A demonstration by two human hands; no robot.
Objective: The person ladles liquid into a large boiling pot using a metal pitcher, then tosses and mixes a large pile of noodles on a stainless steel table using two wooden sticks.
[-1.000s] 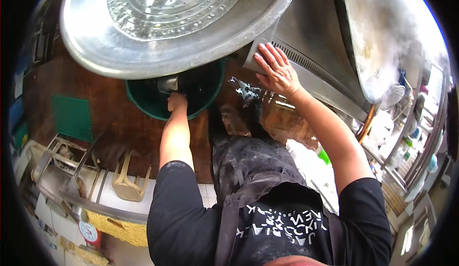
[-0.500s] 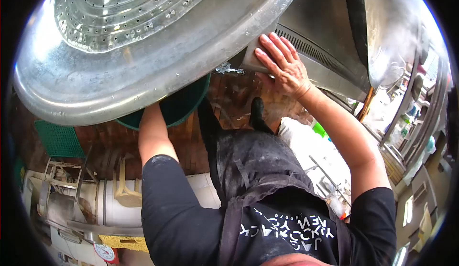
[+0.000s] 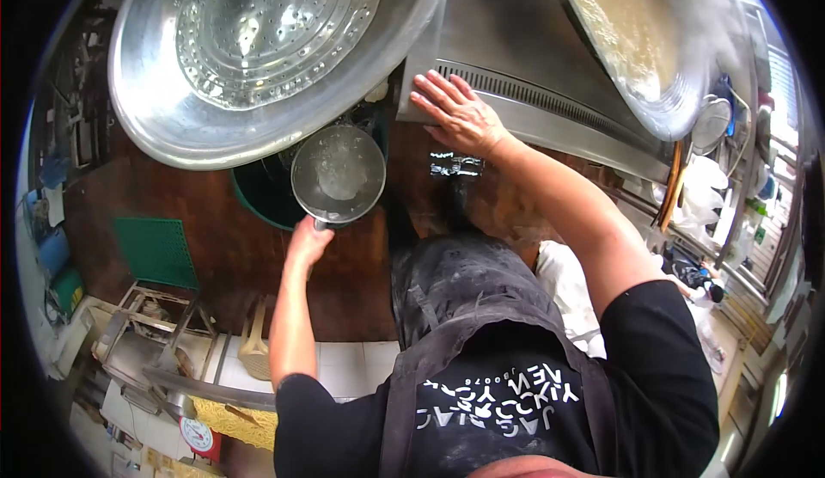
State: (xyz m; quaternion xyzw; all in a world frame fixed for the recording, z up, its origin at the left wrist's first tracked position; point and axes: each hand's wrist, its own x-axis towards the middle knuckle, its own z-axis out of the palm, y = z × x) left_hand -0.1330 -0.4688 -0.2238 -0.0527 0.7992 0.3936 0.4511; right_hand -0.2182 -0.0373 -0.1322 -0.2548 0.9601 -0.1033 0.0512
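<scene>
My left hand [image 3: 309, 242] is closed round the short handle of a round metal dipper [image 3: 365, 181]. A cloudy whitish patch shows inside it; I cannot tell whether this is liquid. The dipper is over the rim of a dark green bucket [image 3: 258, 199], just below a wide metal basin [image 3: 155, 108]. Inside that basin lies a round perforated metal plate [image 3: 284, 39]. My right hand [image 3: 460, 117] rests with fingers stretched out on the edge of a stainless steel counter [image 3: 533, 104], beside its slotted vent, and holds nothing.
A large steaming vessel with foamy yellowish liquid [image 3: 627, 22] stands at the upper right. On the left are a green perforated panel [image 3: 155, 250], a metal frame [image 3: 163, 315] and a red scale [image 3: 199, 437]. A white sack [image 3: 563, 293] lies by my right side. The brown floor looks wet.
My left hand, before hidden inside the bucket under the basin, has come out and back with the dipper. My right hand stays on the counter edge. The view has shifted.
</scene>
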